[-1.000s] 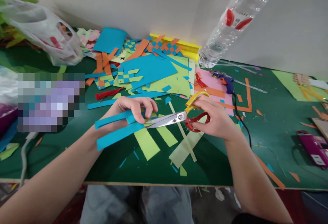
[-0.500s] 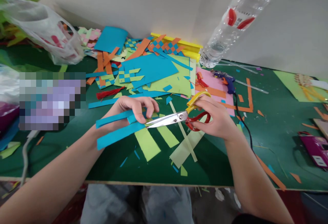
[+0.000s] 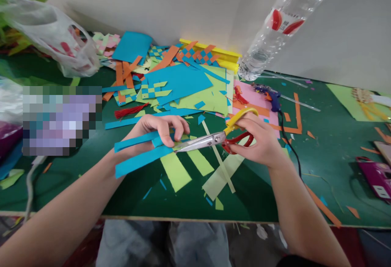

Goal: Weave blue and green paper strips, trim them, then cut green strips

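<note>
Head view. Centre of frame: left hand (image 3: 159, 130) closed on blue paper strips (image 3: 139, 155), thumb and fingers (image 3: 166, 136) pinching them where they meet the blades. Two strips run out lower left over the wrist, held just above the green counter (image 3: 330, 144).

Right of centre: right hand (image 3: 259, 140) wrapped through the handles of the scissors (image 3: 214, 140), one loop yellow, one red. Steel blades point left, tips at the blue strips under the left fingers. Blades look nearly together; the exact gap cannot be told.

Under the hands: pale green strips (image 3: 198, 165) lie flat on the counter, fanned toward the lower centre, with small blue offcuts beside them.

Upper centre: heap of cut paper (image 3: 180, 81), blue, orange and light green, some pieces woven in checks. A clear plastic bottle (image 3: 275, 26) stands tilted in the upper right. Near it a glue gun (image 3: 270, 95) rests on a pink sheet, its black cord trailing down past the right wrist. Upper left: a clear plastic bag (image 3: 51, 34).
</note>
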Available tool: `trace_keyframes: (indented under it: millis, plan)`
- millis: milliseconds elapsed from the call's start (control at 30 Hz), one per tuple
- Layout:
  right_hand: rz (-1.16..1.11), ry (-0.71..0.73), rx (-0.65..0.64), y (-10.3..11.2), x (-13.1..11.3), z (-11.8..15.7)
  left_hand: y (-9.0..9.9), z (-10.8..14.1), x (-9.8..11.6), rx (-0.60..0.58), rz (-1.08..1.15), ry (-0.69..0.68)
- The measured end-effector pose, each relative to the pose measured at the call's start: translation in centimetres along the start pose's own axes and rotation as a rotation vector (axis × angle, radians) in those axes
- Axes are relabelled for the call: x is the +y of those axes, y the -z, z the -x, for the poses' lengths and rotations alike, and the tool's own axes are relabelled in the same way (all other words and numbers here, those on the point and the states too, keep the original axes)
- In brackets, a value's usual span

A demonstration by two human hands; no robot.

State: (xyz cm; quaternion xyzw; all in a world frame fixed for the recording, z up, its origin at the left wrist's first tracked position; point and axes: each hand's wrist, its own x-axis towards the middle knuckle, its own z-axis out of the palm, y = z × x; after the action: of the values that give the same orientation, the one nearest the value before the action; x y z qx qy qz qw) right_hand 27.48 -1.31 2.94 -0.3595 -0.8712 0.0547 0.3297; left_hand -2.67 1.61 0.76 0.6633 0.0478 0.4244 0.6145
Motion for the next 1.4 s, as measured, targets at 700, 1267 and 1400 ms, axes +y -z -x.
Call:
trace_keyframes:
  millis: [700, 1267, 1400]
  plan:
    - [-0.004, 0.047, 0.012, -0.14, 0.04, -0.03, -0.38, 0.25, -0.07, 0.063, 0.045, 0.024]
    - [-0.032, -0.053, -0.058, -0.04, -0.10, 0.00, -0.19, 0.14, -0.30, 0.046, 0.014, 0.023]
    - [-0.047, -0.078, -0.091, 0.03, -0.32, -0.11, -0.25, 0.04, -0.32, 0.035, 0.061, 0.020]
